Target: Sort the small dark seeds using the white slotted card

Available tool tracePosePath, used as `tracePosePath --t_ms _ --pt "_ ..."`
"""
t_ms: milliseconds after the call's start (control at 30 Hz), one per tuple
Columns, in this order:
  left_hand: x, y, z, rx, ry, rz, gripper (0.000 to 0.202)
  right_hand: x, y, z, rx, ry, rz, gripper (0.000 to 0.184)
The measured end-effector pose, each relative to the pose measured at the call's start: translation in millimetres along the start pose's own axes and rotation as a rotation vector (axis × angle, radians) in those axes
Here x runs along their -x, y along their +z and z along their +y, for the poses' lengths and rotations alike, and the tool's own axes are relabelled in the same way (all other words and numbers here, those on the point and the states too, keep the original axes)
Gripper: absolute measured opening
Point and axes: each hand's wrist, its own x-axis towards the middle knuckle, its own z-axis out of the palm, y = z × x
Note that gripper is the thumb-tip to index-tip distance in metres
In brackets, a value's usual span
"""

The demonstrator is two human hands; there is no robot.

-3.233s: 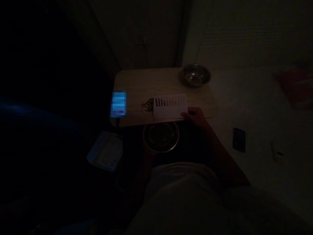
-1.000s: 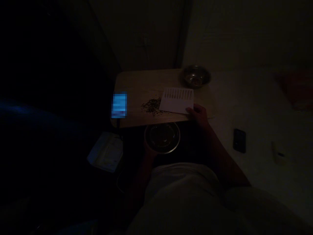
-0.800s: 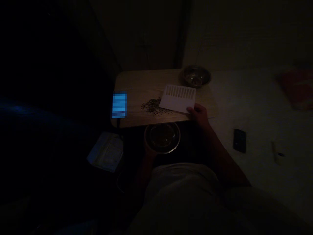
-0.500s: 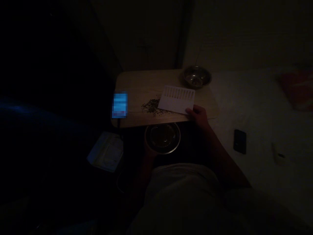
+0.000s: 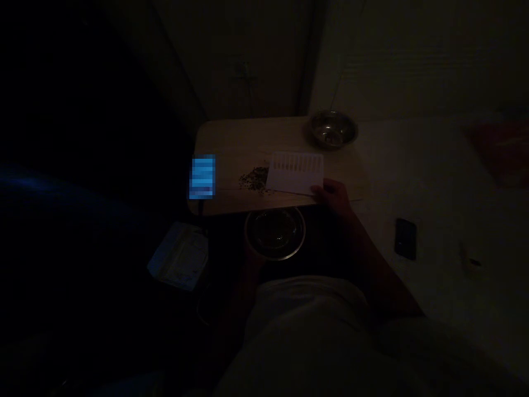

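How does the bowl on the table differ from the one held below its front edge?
The upper bowl rests on the table; the lower bowl is held by the left hand. The lower bowl's inside looks darker than the upper bowl's, though the light is very dim. Both are round, open upward and show glints inside.

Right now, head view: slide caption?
In dim light, right hand holds slotted white card by dark grains on table; left hand holds bowl.

A slotted plate is partly covering grains too small to identify, a bowl is hiding fingers of the left hand, pixelation is masking a glowing screen, and the right edge is cropping a blurred red object.
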Motion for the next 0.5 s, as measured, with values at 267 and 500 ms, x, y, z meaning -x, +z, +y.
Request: tracePosePath --t_ms 267,500 --pt "6.3 1.1 1.6 -0.060 0.127 0.014 0.043 -0.1 -1.4 -0.2 -0.049 0.019 0.015 0.035" --pt "7.8 3.1 2.0 -0.128 0.167 0.014 0.044 2.2 -1.3 -2.9 -0.083 0.046 0.009 0.033"
